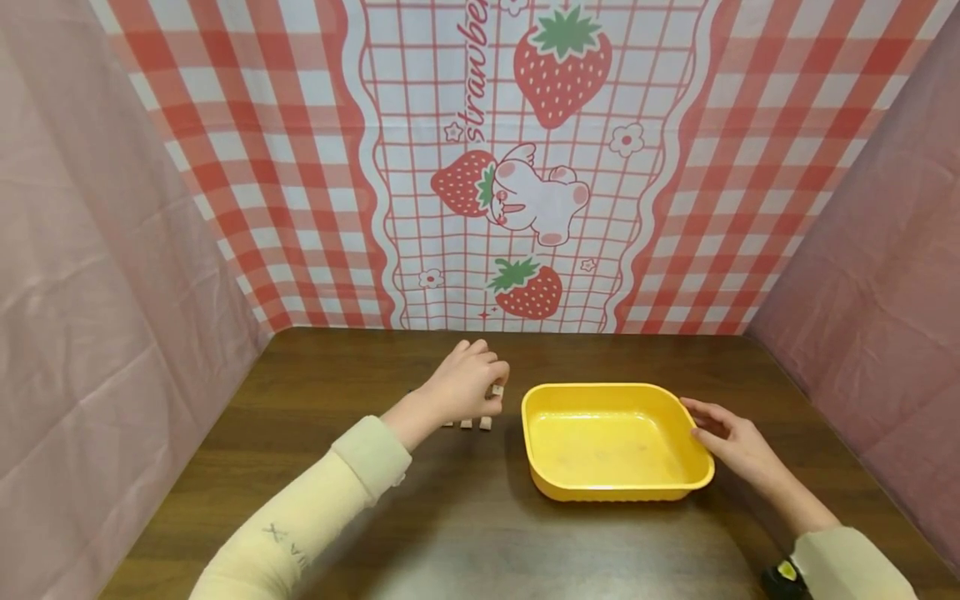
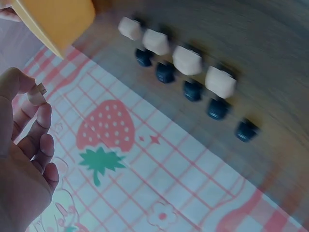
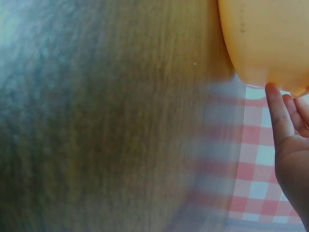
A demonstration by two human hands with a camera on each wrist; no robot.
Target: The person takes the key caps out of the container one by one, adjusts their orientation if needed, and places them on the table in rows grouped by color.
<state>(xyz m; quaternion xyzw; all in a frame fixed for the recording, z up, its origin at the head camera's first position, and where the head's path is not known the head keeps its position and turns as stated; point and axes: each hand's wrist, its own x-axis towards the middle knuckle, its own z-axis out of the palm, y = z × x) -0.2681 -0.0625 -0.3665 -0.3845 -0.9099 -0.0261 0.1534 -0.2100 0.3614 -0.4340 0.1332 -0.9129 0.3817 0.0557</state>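
Observation:
My left hand (image 1: 463,382) is above the table, pinching a small cream block-like piece (image 2: 36,94) between thumb and fingers. Below that hand, several similar cream pieces (image 2: 187,60) stand in a line on the table, beside a line of several small dark pieces (image 2: 192,90). In the head view the left hand and forearm hide most of these. A yellow plastic tub (image 1: 607,454) sits to the right of the pieces. At its right side, my right hand (image 1: 738,442) touches the rim and outer wall with its fingers extended.
The dark wooden table (image 1: 450,533) ends at a red-and-white checked strawberry cloth (image 1: 315,167) hanging behind it. Pink cloths (image 1: 862,275) hang at both sides. A dark band (image 1: 786,577) shows at the right sleeve.

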